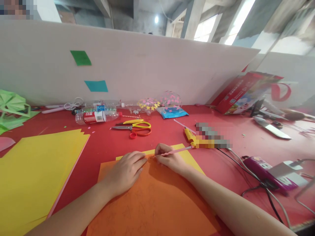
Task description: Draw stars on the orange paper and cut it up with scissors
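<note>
My right hand [171, 159] is closed around a slim pink pencil [179, 150], its back end pointing up to the right. The tip is hidden by the fingers, near the top edge of an orange sheet [157, 193]. Flat on the same sheet, just left of the pencil, rests my left hand [129, 170] with its fingers stretched out, holding nothing. Faint star-like line drawings mark the lower part of the orange sheet. Under it, a yellow sheet [183, 149] sticks out at the back and right.
Yellow sheets [41, 164] lie at left. Behind my hands are scissors [141, 128], a red cap [133, 135] and plastic bottles [94, 117]. To the right are a yellow glue gun [189, 136], cables and a purple power bank-like block [268, 172]. A white partition [147, 68] stands behind.
</note>
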`<state>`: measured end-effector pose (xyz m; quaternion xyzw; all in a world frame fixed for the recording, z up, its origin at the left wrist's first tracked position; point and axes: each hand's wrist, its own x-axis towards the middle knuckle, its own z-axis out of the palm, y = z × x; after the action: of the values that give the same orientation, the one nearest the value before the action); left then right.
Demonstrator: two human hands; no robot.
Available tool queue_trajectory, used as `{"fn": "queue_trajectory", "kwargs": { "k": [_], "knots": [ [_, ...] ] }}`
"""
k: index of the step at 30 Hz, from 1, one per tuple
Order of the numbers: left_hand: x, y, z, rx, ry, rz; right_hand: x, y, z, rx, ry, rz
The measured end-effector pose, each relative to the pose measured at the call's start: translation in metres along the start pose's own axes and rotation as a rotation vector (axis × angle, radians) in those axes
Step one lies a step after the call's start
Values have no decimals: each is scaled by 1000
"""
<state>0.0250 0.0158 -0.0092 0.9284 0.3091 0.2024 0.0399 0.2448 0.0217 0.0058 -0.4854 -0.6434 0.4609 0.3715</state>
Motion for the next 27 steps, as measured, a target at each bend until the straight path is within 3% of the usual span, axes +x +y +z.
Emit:
{"fn": "queue_trajectory", "kwargs": {
  "k": [12,18,27],
  "knots": [
    [0,1,-2,45,-47,-5,1,1,2,-113,54,-54],
    [-1,-1,-2,8,-50,-25,2,3,0,-1,-15,-1],
    [-1,0,0,24,-61,-25,2,2,-1,1,-49,6]
  ]
}}
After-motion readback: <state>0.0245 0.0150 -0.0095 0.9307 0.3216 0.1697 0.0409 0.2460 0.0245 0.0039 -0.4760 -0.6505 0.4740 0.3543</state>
